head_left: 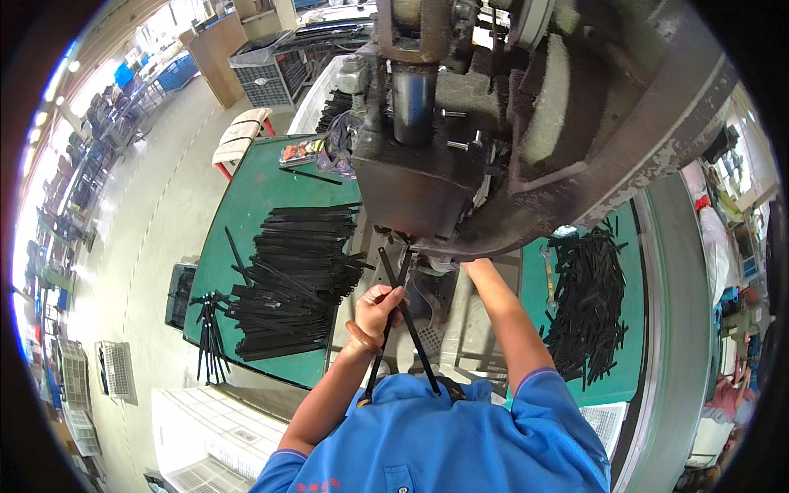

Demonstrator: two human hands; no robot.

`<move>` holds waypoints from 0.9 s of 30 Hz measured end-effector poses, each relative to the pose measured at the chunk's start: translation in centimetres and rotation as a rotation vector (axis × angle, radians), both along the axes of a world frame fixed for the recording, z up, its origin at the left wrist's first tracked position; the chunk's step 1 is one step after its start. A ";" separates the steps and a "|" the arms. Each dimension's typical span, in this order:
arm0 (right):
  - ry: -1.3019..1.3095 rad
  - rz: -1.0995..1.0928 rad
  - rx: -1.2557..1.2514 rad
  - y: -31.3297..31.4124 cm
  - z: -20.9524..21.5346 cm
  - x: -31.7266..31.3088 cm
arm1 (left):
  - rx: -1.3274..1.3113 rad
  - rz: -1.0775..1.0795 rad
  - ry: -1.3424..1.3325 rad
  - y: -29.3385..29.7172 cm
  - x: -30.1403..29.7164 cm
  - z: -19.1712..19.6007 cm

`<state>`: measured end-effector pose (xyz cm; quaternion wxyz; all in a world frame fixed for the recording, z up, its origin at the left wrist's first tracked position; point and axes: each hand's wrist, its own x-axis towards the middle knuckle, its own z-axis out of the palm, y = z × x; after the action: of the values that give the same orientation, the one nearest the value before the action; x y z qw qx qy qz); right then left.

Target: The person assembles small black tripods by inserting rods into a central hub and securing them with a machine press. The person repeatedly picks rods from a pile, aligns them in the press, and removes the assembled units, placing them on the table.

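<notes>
**Inspector A:** Station is a heavy press [493, 123], its dark ram block [411, 189] hanging over the work point. The left hand [380, 306] is closed around two long black metal strips [403, 316]. Fingers are curled and pressed together about the pair, which cross just above the fist; their upper ends reach up under the ram block, their lower ends run down toward the blue shirt [444, 435].

**Inspector B:** And the right hand?

**Inspector A:** The right forearm [509, 320] stretches up to the die area. The hand itself is tucked under the machine body; whether its fingers are spread or pinching, I cannot tell.

**Inspector B:** Stock?

**Inspector A:** A large stack of black strips [296, 279] lies on the green table [246, 205] to the left. A looser heap of black strips [588, 300] lies on the green surface to the right, with a spanner [548, 279] beside it.

**Inspector B:** Step in hand?

**Inspector A:** In my judgement, feeding: the strip ends are being set at the die. The next move calls for seating the ends squarely under the ram and getting the right hand well out from beneath it before any stroke.
</notes>
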<state>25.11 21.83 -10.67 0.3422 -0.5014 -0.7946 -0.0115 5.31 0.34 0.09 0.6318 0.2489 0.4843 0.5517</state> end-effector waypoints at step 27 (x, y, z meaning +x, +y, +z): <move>1.595 0.568 -1.041 -10.8 5.7 -8.3 | -0.129 -0.054 0.046 0.4 -1.1 -2.1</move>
<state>16.82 11.01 -4.94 0.5037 -0.2413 -0.3284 0.7618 4.26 0.79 -1.98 0.6498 0.2332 0.5262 0.4965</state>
